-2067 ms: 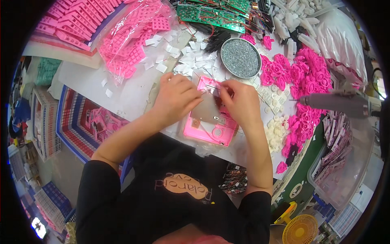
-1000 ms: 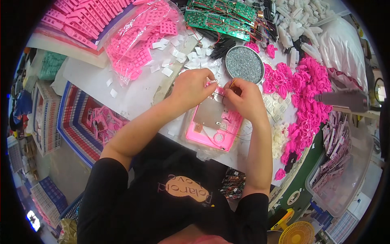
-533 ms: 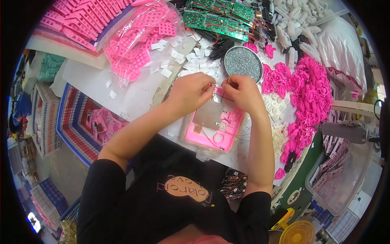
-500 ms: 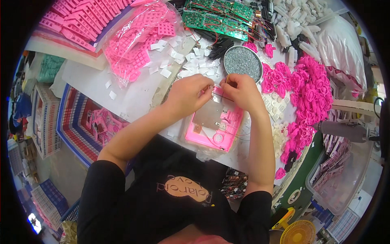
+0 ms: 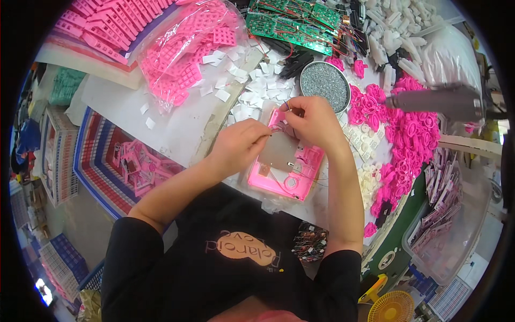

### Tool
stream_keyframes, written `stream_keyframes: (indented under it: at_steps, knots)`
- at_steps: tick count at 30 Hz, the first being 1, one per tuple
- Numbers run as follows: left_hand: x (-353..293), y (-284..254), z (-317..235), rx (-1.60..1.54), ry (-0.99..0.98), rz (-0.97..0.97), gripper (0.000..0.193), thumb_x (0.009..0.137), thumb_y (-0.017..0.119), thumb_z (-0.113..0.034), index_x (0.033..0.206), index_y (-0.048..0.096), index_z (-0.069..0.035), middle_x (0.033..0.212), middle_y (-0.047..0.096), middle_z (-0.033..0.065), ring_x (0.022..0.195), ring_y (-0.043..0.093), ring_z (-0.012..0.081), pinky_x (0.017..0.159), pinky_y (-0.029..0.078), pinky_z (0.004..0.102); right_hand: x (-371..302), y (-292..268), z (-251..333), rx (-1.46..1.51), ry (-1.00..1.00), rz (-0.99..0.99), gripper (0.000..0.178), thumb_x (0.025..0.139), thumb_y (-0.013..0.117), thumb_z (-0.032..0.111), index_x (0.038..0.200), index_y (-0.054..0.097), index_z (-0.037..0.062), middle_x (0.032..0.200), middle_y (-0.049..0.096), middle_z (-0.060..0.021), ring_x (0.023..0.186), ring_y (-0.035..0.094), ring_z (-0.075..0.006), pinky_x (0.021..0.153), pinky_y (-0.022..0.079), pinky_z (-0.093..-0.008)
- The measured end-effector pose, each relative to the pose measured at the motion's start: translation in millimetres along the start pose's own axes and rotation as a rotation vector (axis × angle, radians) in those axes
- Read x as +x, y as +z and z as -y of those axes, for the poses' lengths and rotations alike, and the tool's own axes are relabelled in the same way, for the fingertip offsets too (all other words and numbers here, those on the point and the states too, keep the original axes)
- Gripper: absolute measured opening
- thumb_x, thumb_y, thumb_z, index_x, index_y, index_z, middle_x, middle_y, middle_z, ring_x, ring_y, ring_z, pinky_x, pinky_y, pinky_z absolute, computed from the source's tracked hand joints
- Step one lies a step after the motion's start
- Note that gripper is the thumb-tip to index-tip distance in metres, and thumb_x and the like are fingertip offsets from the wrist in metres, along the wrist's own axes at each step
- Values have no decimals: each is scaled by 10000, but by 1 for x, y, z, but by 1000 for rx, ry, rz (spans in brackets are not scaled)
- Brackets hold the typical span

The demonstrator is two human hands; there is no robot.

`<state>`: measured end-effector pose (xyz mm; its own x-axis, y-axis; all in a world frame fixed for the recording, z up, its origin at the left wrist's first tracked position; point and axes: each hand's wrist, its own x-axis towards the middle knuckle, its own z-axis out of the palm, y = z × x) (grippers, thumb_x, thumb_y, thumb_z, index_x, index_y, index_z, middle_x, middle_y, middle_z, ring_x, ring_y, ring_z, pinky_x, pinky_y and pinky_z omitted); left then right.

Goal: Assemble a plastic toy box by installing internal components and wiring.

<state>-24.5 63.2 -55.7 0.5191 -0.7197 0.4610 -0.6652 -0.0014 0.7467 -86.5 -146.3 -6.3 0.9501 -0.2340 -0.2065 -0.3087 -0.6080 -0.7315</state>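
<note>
A pink plastic housing (image 5: pixel 294 188) lies on the table in front of me, its inner side up. Inside it sit a flat grey plate (image 5: pixel 276 153), thin wires and a round opening near the lower corner. My left hand (image 5: pixel 240 146) is closed at the housing's left edge, its fingertips pinching thin wires (image 5: pixel 277 129). Over the top edge, my right hand (image 5: pixel 315 122) is closed in a pinch; a thin wire end seems to show at its fingertips. The far corner of the housing is partly covered by my right hand.
Beyond the housing stands a round dish of small metal screws (image 5: pixel 325 86). Pink rings (image 5: pixel 410 139) are heaped to the right, below a grey powered screwdriver (image 5: pixel 440 102). Green circuit boards (image 5: pixel 295 27), white paper pieces (image 5: pixel 257 96) and bagged pink keypads (image 5: pixel 188 53) lie farther back.
My left hand has drawn down and left from the housing's top edge with the wires. The right hand has shifted slightly left. The screwdriver has swung up and left.
</note>
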Motion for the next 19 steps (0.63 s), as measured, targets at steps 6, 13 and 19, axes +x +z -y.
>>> stream_keyframes:
  at_steps: [6,13,19]
  knots:
    - [4,-3,1,-132,-260,15,170,852,681,33,1017,675,-7,888,665,92,694,614,151,644,494,271,-8,4,8,47,-104,60,197,779,681,153,933,753,55,731,682,-143,674,667,-320,650,526,-404]
    - [8,-4,3,-141,-170,35,170,867,669,26,1034,671,-5,892,651,79,704,601,139,642,485,273,-7,8,6,-58,-240,31,144,804,692,154,892,717,44,772,690,-154,718,672,-349,665,529,-419]
    - [19,-8,-1,-125,-208,124,179,887,644,21,1062,667,-16,905,643,73,711,593,146,653,479,274,-39,-3,7,-61,120,-245,125,868,674,150,847,712,32,715,709,-168,703,728,-272,690,561,-400]
